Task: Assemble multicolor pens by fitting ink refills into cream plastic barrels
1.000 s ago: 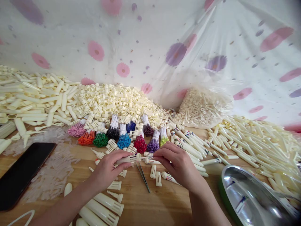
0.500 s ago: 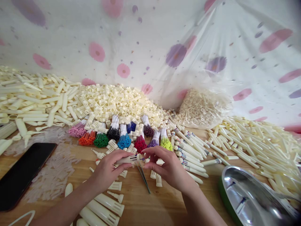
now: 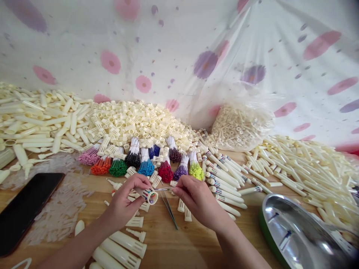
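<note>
My left hand (image 3: 127, 200) grips a cream pen barrel (image 3: 148, 194), its open end turned toward me with coloured refill tips showing inside. My right hand (image 3: 193, 198) pinches a thin refill (image 3: 164, 189) whose tip points at the barrel's open end. Both hands hover just above the wooden table (image 3: 179, 246). Thin metal tweezers (image 3: 169, 209) lie on the table between the hands. Bundles of coloured refills (image 3: 146, 164) stand in a row just behind the hands.
Heaps of cream plastic parts (image 3: 131, 119) fill the back. Assembled pens (image 3: 224, 179) lie right of my hands. A clear bag of small parts (image 3: 238, 127) sits behind. A steel bowl (image 3: 297, 235) is at the lower right, a black phone (image 3: 25, 209) at the left.
The left hand has turned the barrel so its open end faces me. The right hand has moved left and down, now holding a thin refill at the barrel's mouth.
</note>
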A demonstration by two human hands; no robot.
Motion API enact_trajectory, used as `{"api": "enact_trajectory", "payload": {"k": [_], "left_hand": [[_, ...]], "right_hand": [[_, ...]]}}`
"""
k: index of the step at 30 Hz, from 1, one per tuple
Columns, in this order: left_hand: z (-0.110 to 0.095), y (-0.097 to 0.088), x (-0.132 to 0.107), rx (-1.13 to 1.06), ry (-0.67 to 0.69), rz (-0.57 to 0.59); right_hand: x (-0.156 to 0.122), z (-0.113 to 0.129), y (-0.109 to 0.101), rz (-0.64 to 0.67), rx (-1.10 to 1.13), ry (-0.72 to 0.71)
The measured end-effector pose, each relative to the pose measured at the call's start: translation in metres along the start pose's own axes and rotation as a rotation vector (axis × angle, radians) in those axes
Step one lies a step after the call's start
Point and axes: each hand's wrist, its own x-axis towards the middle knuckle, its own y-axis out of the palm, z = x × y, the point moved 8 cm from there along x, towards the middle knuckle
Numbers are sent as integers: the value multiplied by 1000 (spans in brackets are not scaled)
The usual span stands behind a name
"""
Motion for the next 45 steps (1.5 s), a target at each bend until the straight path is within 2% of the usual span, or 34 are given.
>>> {"api": "enact_trajectory", "payload": {"k": [5,9,12,15,19,22,24,28,33,39,45], "left_hand": [[6,-2,1,-103,-25,-22],[6,-2,0,-123,-1,-29],[6,-3,0,-93,20,-37],[8,-4,1,-26,-25,-33],[4,0,4,65,-45,76],[-2,8,4,67,-23,193],[-1,12,2,70,-43,257],[6,18,-4,98,-103,357],[10,24,-8,95,-132,440],[11,26,-9,82,-133,458],[9,27,-8,97,-109,468]], "right_hand": [[-7,-18,57,336,-470,139],[-13,-14,91,403,-605,135],[-13,-11,98,416,-628,93],[-10,-16,78,378,-542,83],[-6,-21,23,218,-244,58],[-7,-12,-18,10,-62,-66],[-10,-2,-32,-70,-30,-173],[-16,13,-34,-110,-49,-293],[-21,27,-34,-186,-143,-338],[-20,39,-28,-183,-253,-350],[-20,40,-22,-133,-290,-359]]}}
